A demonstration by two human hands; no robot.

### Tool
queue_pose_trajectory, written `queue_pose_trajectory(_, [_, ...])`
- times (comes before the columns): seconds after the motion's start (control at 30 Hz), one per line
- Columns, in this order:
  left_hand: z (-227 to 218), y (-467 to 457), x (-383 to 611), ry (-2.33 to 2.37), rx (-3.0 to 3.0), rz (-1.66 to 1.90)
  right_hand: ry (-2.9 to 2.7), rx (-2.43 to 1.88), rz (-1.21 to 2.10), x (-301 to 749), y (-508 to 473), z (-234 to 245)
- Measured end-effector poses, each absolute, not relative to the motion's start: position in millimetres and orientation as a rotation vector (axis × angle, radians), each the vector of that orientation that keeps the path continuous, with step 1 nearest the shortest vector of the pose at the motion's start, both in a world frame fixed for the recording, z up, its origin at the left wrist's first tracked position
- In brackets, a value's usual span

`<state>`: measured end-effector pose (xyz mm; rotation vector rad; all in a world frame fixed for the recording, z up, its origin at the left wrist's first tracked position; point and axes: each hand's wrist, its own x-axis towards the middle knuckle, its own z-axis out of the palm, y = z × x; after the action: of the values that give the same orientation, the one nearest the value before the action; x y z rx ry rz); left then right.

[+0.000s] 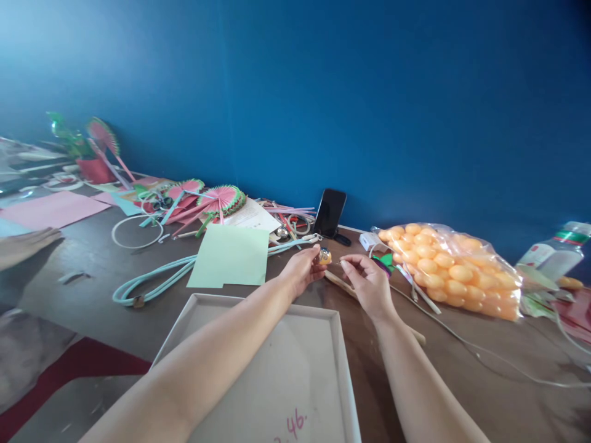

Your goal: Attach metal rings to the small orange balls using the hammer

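My left hand (pixel 301 271) is closed around a small round object (pixel 325 256) with orange and shiny, dark patches; its kind is hard to make out. Just to its right, my right hand (pixel 369 284) pinches thumb and forefinger together, and whatever may be between them is too small to name. The two hands are a short gap apart above the dark table (pixel 318 307). A pale wooden stick (pixel 339 282) lies beneath my right hand. Under my forearms sits a shallow cardboard tray (pixel 339 344) with red handwriting on its bottom.
A bag of orange balls (pixel 455 271) lies at right, near a bottle (pixel 556 252) and a white cable (pixel 498 369). Behind my hands a phone (pixel 330 212) leans upright. Leftward are green paper (pixel 228 255), a looped blue cord (pixel 157 280), paper fans (pixel 221 200) and another person's hand (pixel 30 246).
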<state>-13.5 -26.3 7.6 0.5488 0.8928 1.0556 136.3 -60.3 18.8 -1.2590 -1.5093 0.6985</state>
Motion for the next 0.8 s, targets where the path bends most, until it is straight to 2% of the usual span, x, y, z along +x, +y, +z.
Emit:
queue_pose_trajectory(0.33, [7,-26,-13,0.901,0.541,1.059,-1.191,-1.141,1.099,133,-53,1])
queue_pose_trajectory(0.8, [8,-27,-13,0.902,0.517,1.061,-0.827,-0.911,1.530,133,-51,3])
